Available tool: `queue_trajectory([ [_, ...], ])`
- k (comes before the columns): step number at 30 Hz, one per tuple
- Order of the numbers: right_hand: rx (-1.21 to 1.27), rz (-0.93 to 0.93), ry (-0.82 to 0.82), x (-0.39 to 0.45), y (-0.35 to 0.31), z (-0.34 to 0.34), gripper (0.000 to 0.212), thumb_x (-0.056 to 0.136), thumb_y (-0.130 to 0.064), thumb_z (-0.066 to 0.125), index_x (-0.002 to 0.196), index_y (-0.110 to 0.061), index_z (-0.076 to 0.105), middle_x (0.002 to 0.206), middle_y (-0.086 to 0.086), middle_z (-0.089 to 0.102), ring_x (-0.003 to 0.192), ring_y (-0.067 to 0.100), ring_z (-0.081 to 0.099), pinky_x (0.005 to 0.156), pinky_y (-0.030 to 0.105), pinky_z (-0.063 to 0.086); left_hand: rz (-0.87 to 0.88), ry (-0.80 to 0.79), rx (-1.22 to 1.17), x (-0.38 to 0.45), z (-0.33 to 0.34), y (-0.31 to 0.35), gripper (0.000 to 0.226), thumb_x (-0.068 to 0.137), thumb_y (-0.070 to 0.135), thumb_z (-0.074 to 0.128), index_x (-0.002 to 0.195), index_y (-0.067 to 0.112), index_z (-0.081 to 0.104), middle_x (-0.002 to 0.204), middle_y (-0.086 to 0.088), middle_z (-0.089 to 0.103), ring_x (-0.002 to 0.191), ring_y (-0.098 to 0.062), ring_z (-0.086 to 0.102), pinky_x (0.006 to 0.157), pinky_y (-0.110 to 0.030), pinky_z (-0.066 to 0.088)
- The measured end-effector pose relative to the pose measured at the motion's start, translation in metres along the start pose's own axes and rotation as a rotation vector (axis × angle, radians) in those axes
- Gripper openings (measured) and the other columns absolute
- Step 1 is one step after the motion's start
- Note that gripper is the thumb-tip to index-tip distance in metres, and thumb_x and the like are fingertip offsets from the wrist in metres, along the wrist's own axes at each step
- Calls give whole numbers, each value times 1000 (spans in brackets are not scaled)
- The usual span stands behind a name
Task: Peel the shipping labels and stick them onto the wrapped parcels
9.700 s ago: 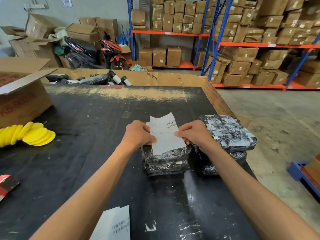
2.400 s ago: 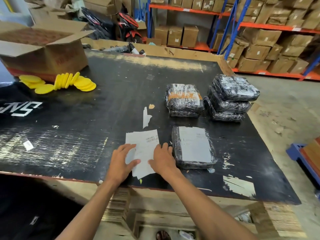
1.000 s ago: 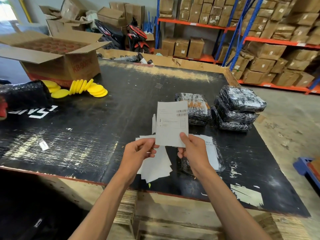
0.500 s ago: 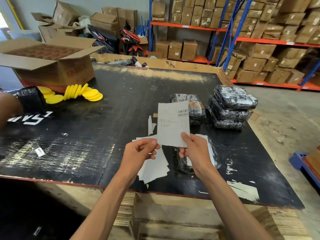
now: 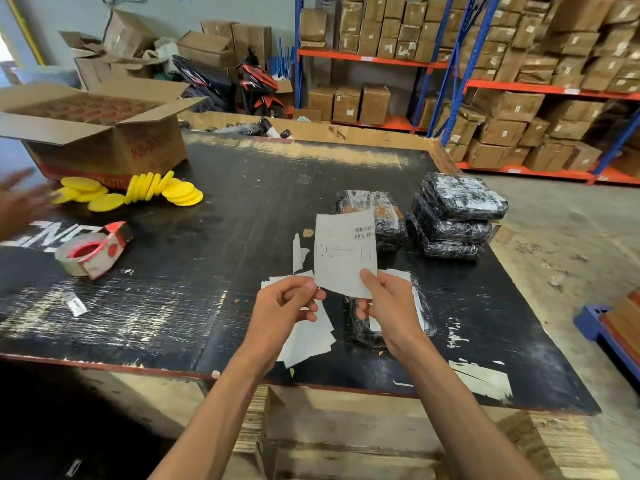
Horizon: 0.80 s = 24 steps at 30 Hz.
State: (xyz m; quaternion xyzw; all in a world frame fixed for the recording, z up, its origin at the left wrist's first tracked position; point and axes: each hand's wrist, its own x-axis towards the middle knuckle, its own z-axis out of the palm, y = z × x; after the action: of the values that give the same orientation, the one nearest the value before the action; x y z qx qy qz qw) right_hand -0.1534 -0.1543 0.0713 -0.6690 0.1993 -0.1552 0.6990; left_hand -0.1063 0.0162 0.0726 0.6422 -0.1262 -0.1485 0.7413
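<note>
Above the black table point(image 5: 214, 216) I'm holding up a shipping label point(image 5: 344, 252), right hand point(image 5: 389, 306) pinching its bottom edge, left hand point(image 5: 284, 306) fingers closing at the corner. Tape roll point(image 5: 91, 251) newly showing at left; wrapped parcels point(image 5: 457, 213) sitting near the right edge, center open.

A warehouse interior: blue-and-orange steel racking point(image 5: 446, 64) lines the back and right walls, its shelves packed with brown cartons point(image 5: 512, 105). A red-and-black motorbike point(image 5: 256, 84) is parked against the pale grey-green wall point(image 5: 69, 15), beside a heap of opened cardboard boxes point(image 5: 131, 39). The bare concrete floor point(image 5: 568, 237) is scuffed and stained. In the foreground stands a worn black worktable point(image 5: 207, 271) on a plywood base, a blue pallet point(image 5: 595, 323) at far right. Daylight enters from the left edge.
</note>
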Motion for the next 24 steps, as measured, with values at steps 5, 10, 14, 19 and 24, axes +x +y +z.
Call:
queue_trajectory([
  [5, -205, 62, -25, -8, -6, 0, 27, 96, -31, 64, 121, -22, 56, 91, 2, 66, 70, 17, 57, 66, 33, 50, 33, -31, -46, -4, 3, 6, 16, 98, 14, 54, 96, 5, 67, 88, -10, 73, 68, -15, 59, 61, -24, 51],
  [10, -399, -256, -80, -16, -20, -6, 26, 96, -29, 64, 121, -35, 66, 121, -13, 57, 101, -2, 54, 92, 26, 47, 77, -32, 23, -4, 1, 12, 17, 93, 13, 62, 92, 0, 73, 84, -5, 72, 72, -16, 60, 64, -24, 51],
  [14, -307, -285, -360, -23, -39, -7, 20, 98, -14, 61, 110, -17, 77, 107, -5, 76, 101, 7, 69, 91, 22, 53, 132, -55, 96, -9, 4, 19, 17, 92, 15, 63, 90, 5, 77, 74, -2, 70, 66, -12, 60, 65, -21, 51],
  [19, -214, -281, -446, -25, -46, -12, 20, 94, -12, 67, 112, -10, 77, 104, 0, 79, 103, 15, 73, 95, 29, 55, 166, -61, 91, -13, 8, 26, 18, 91, 16, 64, 90, 2, 76, 68, -3, 67, 63, -12, 58, 65, -21, 50],
  [24, -219, -284, -498, -25, -51, -16, 23, 87, -10, 75, 109, -8, 77, 100, 5, 79, 99, 17, 74, 90, 26, 56, 194, -82, 93, -16, 10, 29, 20, 88, 20, 65, 89, 4, 77, 71, -14, 66, 64, -16, 57, 65, -21, 51],
])
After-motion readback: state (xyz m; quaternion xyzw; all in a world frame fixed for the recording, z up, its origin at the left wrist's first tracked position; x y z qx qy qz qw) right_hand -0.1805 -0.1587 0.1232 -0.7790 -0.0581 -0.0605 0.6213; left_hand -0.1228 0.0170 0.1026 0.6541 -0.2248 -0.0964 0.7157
